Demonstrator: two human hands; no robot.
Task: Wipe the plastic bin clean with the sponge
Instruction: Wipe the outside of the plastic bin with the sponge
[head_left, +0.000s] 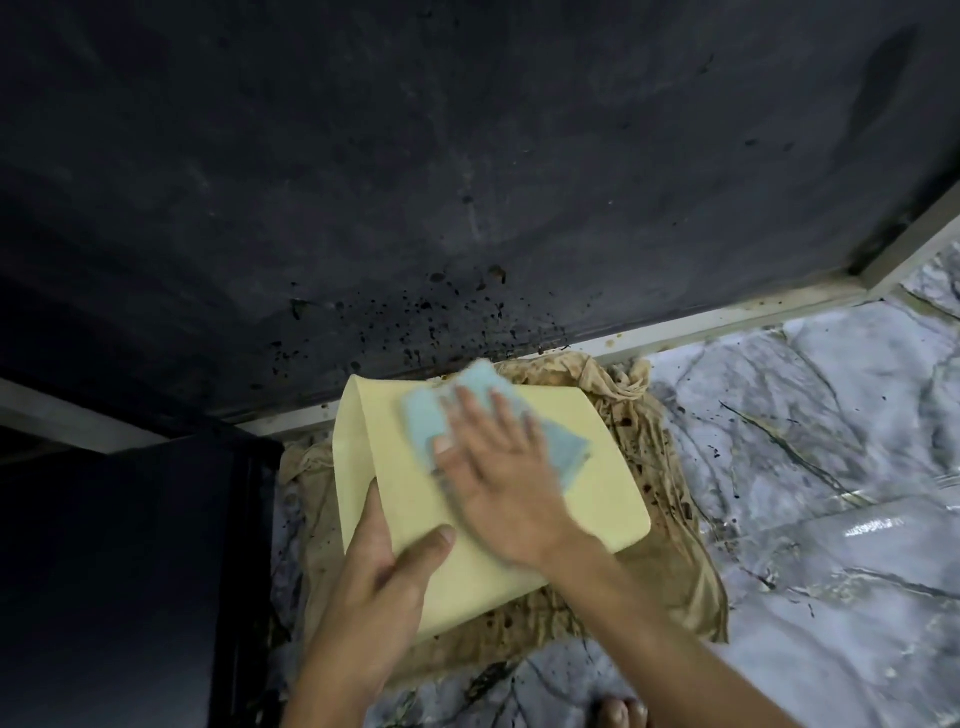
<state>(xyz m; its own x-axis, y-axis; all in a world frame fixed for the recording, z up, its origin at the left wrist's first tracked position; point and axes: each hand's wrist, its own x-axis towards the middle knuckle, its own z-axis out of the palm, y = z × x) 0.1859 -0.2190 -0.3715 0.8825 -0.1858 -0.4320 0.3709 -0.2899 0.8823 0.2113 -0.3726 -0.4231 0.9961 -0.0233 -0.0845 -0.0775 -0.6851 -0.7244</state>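
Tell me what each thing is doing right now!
Plastic bin: lying on its side, resting on the cloth, its yellow face clean where visible.
Sponge: pressed flat on the bin under the right hand.
Right hand: flat, fingers spread, blurred.
Left hand: gripping the bin's near edge.
Cloth: spread on the floor, crumpled, brown-stained.
Wall: dark, speckled near the bottom.
Floor: marble-patterned, speckled.

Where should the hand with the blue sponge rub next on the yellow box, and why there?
Probably toward the near right corner of the pale yellow plastic bin. The right hand presses the light blue sponge flat near the bin's far edge, so the nearer part looks not yet covered. The left hand steadies the near left edge over the stained brown cloth, so a sweep toward the person should stay controlled.
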